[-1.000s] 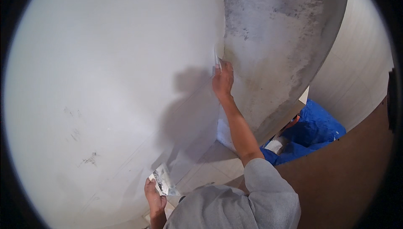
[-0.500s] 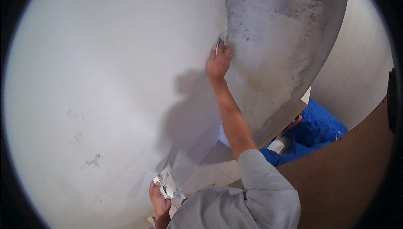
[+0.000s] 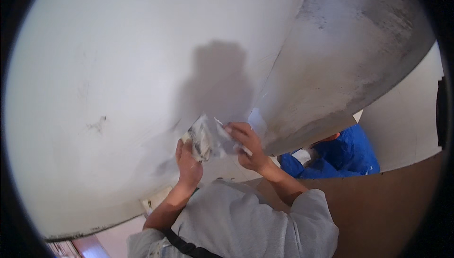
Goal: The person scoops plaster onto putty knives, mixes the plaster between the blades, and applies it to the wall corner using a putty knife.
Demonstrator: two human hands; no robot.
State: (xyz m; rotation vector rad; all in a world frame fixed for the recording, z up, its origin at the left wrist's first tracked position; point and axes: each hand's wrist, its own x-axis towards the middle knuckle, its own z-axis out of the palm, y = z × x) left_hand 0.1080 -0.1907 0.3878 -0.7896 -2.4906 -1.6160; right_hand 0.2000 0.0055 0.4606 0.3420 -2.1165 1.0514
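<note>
My left hand (image 3: pixel 188 162) is closed on a wide putty knife (image 3: pixel 202 137), whose flat blade carries smears of pale, greyish paste. Facing it, my right hand (image 3: pixel 249 146) grips a thin scraper (image 3: pixel 227 132), seen nearly edge-on. The two tools are held up close together in front of my chest, with a narrow gap between them. Behind them rises a white wall (image 3: pixel 118 68), where my shadow falls. It meets a grey, patchy plaster surface (image 3: pixel 326 64) along a corner line on the right.
At the right, below the curved edge of the grey surface, lies blue plastic sheeting (image 3: pixel 350 151) with a whitish object in it. A brown surface (image 3: pixel 373 206) spreads at the lower right. A dark scuff (image 3: pixel 99 124) marks the wall at left.
My right hand has come down from the wall corner to beside the left. My left hand has risen with the putty knife, and the view has shifted and tilted.
</note>
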